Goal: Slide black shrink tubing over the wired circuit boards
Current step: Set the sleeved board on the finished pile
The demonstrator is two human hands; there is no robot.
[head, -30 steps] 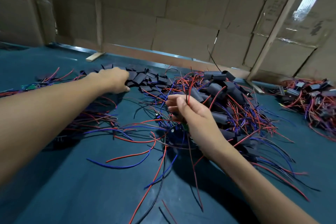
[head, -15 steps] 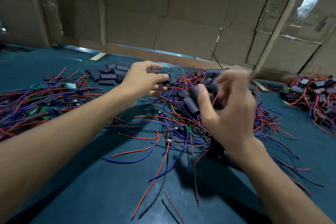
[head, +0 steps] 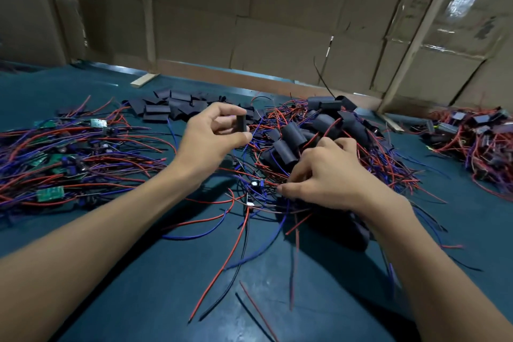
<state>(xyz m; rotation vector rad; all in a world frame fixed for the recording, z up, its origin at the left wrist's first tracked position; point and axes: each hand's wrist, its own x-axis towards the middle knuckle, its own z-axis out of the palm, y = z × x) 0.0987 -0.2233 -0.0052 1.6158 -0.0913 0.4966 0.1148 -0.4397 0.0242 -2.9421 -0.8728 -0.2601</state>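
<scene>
My left hand (head: 209,133) pinched an upright piece of black shrink tubing (head: 241,123) between thumb and forefinger, raised at twelve o'clock. My right hand (head: 327,175), fingers curled down, gripped red and blue wires (head: 266,178) beside a small circuit board (head: 254,184) on the teal table (head: 138,272).

Blk shrink tube (head: 241,123) upright, pinched above table; bare wired boards (head: 50,194) left, sleeved pile (head: 294,136) ctr-right.

Two hands: the left hand (head: 211,134) and the right hand (head: 327,175). One tube (head: 241,123) sits in the left fingers. Four piles: flat tubes (head: 166,108), bare boards (head: 55,158), covered boards (head: 319,130), and a far pile (head: 477,133). Wires are too many to count.
</scene>
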